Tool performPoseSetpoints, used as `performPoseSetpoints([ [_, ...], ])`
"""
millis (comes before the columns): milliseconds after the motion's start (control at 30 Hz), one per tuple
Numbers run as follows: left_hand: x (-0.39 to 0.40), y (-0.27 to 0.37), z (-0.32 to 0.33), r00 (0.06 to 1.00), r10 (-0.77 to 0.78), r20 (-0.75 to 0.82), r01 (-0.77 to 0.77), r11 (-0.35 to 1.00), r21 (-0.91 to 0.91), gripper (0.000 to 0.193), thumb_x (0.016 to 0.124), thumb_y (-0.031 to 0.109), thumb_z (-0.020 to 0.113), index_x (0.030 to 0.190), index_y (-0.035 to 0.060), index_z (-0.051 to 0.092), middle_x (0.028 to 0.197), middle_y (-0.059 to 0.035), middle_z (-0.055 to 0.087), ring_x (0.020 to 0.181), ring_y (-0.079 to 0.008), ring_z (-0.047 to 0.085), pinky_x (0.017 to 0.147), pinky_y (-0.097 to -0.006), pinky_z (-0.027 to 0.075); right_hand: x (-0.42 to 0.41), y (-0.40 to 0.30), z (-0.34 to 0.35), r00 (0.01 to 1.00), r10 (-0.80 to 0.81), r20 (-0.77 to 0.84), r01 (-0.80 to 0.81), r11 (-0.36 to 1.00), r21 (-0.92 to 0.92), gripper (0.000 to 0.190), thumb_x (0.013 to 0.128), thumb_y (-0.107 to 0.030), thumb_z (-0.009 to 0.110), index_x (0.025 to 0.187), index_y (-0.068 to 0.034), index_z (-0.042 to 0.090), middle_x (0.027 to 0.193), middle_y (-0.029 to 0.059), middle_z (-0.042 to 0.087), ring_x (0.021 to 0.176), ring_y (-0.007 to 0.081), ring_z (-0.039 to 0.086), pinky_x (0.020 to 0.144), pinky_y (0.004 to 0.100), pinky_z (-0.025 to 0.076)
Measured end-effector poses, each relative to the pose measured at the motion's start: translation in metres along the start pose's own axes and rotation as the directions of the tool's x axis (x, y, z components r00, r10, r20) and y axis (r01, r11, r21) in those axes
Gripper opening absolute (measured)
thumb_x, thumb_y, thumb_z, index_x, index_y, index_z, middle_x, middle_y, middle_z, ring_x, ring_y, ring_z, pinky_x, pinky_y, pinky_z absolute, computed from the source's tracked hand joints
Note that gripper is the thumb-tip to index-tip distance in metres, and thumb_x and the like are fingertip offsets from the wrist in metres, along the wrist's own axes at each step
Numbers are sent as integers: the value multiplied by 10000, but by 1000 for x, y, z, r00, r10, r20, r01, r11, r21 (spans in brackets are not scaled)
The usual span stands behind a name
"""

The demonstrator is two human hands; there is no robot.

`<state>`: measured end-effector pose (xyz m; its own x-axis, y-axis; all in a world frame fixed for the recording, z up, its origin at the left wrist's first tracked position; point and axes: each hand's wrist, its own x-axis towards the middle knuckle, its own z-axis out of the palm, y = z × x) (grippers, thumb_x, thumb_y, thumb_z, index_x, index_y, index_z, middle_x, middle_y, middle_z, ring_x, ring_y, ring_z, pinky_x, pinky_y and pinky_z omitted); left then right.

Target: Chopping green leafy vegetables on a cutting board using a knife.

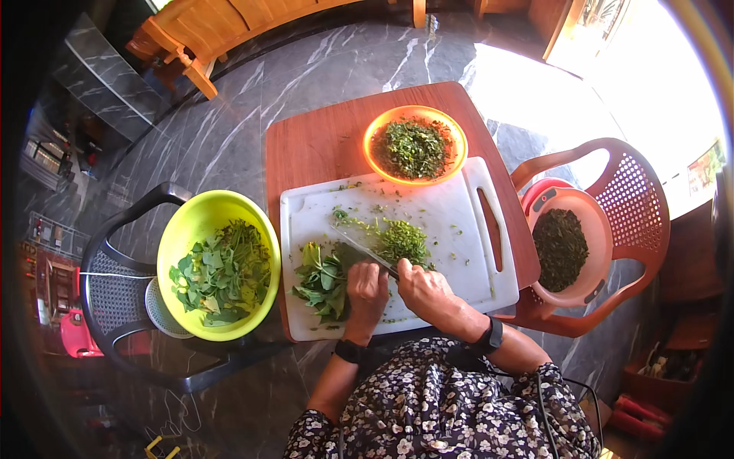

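My right hand (423, 287) grips the handle of a kitchen knife (362, 248), whose blade slants up and left over the white cutting board (464, 229). Beside the blade, my left hand (366, 290) presses on a bunch of leafy greens (322, 278) with its fingers curled. To the right of the knife lies a small heap of finely chopped green stems (403, 241). Scraps of green are scattered over the board. At the board's far edge, an orange bowl (370, 140) holds chopped greens (416, 146).
A yellow-green basin (172, 229) of whole leaves (221, 275) rests on a dark chair (117, 287) at left. On a brown plastic chair (631, 201) at right stands a pink colander (599, 229) with dark chopped greens (561, 249). The board lies on a brown wooden table (321, 143).
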<state>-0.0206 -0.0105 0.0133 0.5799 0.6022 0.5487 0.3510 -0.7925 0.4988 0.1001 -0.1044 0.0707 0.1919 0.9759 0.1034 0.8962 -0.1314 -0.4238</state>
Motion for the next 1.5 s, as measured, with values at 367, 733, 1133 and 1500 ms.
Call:
performPoseSetpoints([
  [367,0,-1,-1,1000,-1,12,0,998,57,103,794,32,654,863,-4,586,1004,-175,568,934,-368,547,796,-444,481,-51,6,-54,953,234,190,-265,951,159,247,887,-161,598,942,9,426,710,246,618,653,444,623,576,514,502],
  [733,0,-1,-2,999,-13,31,12,1000,23,97,726,-50,613,818,-25,597,1028,-191,599,922,-377,558,781,-446,491,-63,5,-54,955,185,232,-226,960,165,237,883,-133,610,928,3,421,678,227,600,627,439,614,546,503,492],
  [1133,1,-3,0,1000,-4,30,3,1000,24,105,731,-42,614,829,-20,582,933,-190,587,843,-394,538,749,-461,473,-20,-1,-17,995,48,91,-53,997,58,106,837,-32,529,865,7,435,644,173,601,566,303,650,497,396,525],
  [1500,10,2,-33,974,106,199,-142,974,177,311,741,82,694,1043,21,649,1126,-156,596,1026,-366,531,900,-469,444,-13,5,-1,1000,22,-22,-19,990,143,165,875,-110,560,902,-5,437,670,188,611,585,352,643,503,442,512],
])
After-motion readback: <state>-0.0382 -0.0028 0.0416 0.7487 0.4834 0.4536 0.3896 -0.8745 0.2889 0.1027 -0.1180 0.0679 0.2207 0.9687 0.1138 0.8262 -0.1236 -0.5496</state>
